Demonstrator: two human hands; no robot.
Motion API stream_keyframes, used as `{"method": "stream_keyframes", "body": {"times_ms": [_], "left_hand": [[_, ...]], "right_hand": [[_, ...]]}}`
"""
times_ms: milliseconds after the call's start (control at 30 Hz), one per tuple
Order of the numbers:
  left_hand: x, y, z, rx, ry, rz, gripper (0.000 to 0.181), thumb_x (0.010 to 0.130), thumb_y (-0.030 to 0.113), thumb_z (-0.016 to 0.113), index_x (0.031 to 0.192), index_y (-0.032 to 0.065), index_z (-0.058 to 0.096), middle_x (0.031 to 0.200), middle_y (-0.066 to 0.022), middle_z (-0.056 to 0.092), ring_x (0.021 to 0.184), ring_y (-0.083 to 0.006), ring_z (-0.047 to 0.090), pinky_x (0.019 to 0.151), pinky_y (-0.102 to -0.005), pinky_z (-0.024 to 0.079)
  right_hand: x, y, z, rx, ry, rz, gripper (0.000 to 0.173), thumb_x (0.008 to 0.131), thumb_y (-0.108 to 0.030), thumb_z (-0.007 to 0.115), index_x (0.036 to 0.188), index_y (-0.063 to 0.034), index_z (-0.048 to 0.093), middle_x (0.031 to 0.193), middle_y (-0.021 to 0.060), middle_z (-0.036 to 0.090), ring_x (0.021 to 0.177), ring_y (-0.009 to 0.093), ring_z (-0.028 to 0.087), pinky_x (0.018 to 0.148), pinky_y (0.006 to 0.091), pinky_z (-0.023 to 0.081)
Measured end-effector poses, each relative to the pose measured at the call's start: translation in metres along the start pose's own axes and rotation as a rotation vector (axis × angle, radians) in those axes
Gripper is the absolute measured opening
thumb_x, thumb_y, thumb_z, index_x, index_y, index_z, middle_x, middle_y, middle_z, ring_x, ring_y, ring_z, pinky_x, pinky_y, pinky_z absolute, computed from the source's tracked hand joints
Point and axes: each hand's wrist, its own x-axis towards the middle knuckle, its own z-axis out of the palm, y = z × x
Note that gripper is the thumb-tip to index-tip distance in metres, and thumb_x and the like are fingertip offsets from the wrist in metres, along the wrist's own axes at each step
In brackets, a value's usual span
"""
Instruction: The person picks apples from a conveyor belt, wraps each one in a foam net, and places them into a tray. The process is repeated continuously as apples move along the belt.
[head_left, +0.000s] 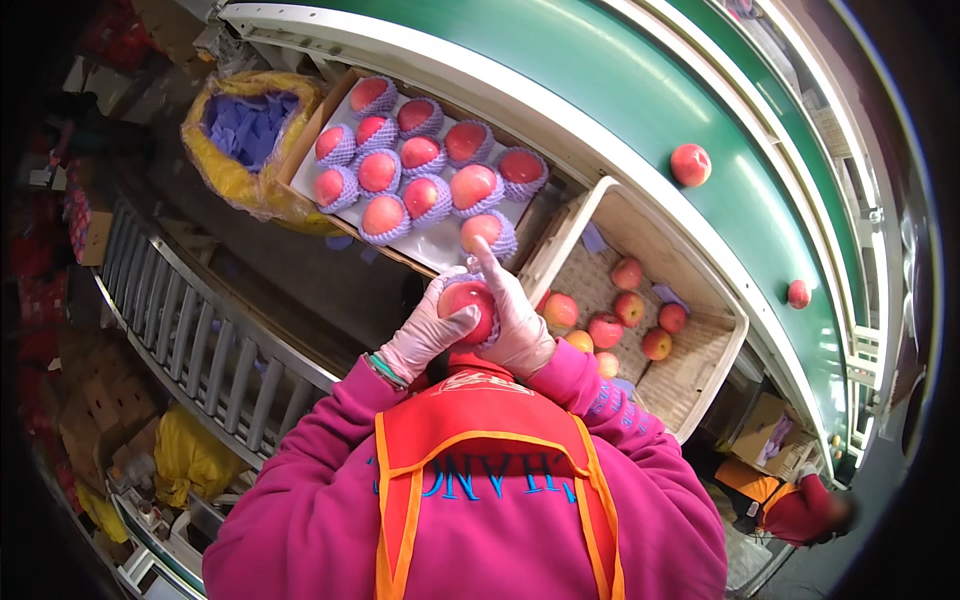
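Both of my hands wear thin pale gloves and meet around one red apple (466, 306) in front of my chest. My left hand (427, 330) cups it from the left, the thumb lying across its front. On the other side my right hand (517, 319) grips it, with the index finger pointing up and away. A purple foam net shows at the apple's upper and right edges. Just beyond my fingers, a cardboard box (341, 221) with a white liner holds several apples in purple foam nets (379, 171). The nearest netted apple (487, 234) is by my right fingertip.
A plastic crate (709, 375) with loose apples (606, 330) stands to the right. Apples (691, 165) lie on the green conveyor belt (600, 97). A yellow bag (202, 142) of purple nets sits left, above a metal roller conveyor (202, 345). Another person (802, 510) is at lower right.
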Motion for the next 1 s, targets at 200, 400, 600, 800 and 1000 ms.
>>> {"method": "stream_keyframes", "body": {"times_ms": [200,400,600,800,1000], "left_hand": [[-0.003,0.045,-0.040,-0.272,-0.061,-0.178,0.080,0.079,0.045,0.074,0.139,0.0060,0.036,0.131,-0.0078,0.047,0.120,-0.0192,0.046,0.105,-0.0364,0.036],[-0.003,0.071,-0.059,-0.605,-0.065,-0.396,0.088,0.073,0.054,0.074,0.139,0.0101,0.036,0.135,-0.0093,0.046,0.126,-0.0258,0.044,0.110,-0.0414,0.032],[0.017,0.079,-0.086,-0.424,-0.233,-0.350,0.082,0.080,0.045,0.072,0.142,0.0086,0.032,0.136,-0.0080,0.044,0.124,-0.0222,0.046,0.107,-0.0376,0.037],[0.031,0.065,-0.092,-0.061,-0.047,-0.223,0.071,0.080,0.021,0.076,0.138,0.0079,0.037,0.127,-0.0062,0.048,0.117,-0.0168,0.047,0.100,-0.0305,0.042],[0.044,0.042,-0.098,0.232,-0.019,-0.136,0.072,0.075,0.015,0.077,0.136,0.0054,0.039,0.123,-0.0064,0.050,0.114,-0.0165,0.048,0.097,-0.0300,0.042]], "right_hand": [[0.034,0.002,0.034,0.006,-0.035,0.079,0.115,0.053,-0.021,0.092,0.145,-0.0025,0.025,0.126,0.0164,0.048,0.118,0.029,0.049,0.102,0.0386,0.037],[0.043,0.015,0.074,0.416,0.152,0.378,0.124,0.045,-0.022,0.095,0.144,-0.0042,0.022,0.132,0.0117,0.044,0.122,0.024,0.046,0.104,0.0373,0.037],[0.060,0.026,0.066,0.156,-0.018,0.264,0.120,0.050,-0.026,0.093,0.144,-0.0029,0.022,0.128,0.0169,0.047,0.121,0.027,0.047,0.102,0.0398,0.038],[0.080,0.025,0.056,-0.241,-0.218,0.150,0.094,0.049,-0.016,0.082,0.133,-0.0027,0.042,0.120,0.0202,0.051,0.111,0.040,0.049,0.098,0.0425,0.040],[0.060,0.058,0.082,-0.334,0.003,0.105,0.079,0.055,-0.015,0.079,0.126,-0.0019,0.046,0.111,0.0196,0.055,0.101,0.039,0.054,0.090,0.0433,0.043]]}}
